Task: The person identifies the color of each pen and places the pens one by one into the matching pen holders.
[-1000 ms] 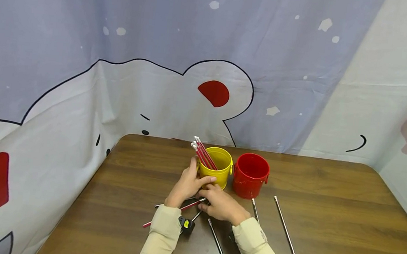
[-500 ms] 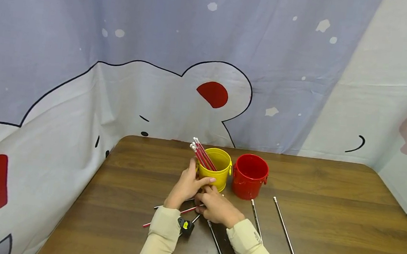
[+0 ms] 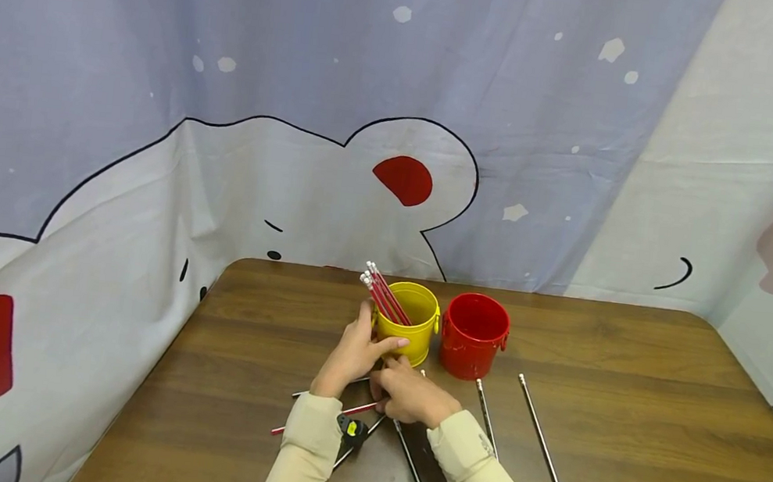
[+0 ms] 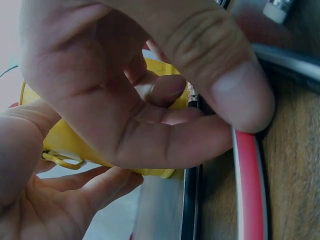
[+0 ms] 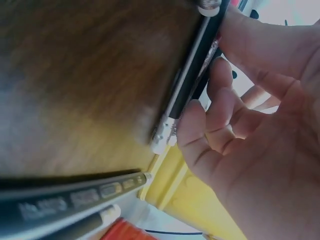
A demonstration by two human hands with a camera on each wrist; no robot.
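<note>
My left hand (image 3: 354, 351) holds the side of a yellow bucket (image 3: 418, 345), thumb across its front. Several red pencils (image 3: 384, 296) lean in the bucket, white eraser ends up. Just in front of it, my right hand (image 3: 416, 395) is low over the table with curled fingers. In the left wrist view its thumb and forefinger pinch a red pencil (image 4: 250, 185) lying along the tabletop. A black pencil (image 5: 192, 70) with a white eraser lies by those fingers in the right wrist view. The fingers hide the red pencil's near end.
A red bucket (image 3: 469, 356) stands right of the yellow one. Dark pencils lie loose on the wooden table (image 3: 636, 424), including one at the right (image 3: 544, 446). A small black camera (image 3: 351, 430) sits on the left wrist. A patterned cloth (image 3: 293, 184) hangs behind.
My right hand has shifted slightly toward the front edge, and the red pencil's end has swung the same way. More of the dark pencil by the left wrist shows. My left hand stays put.
</note>
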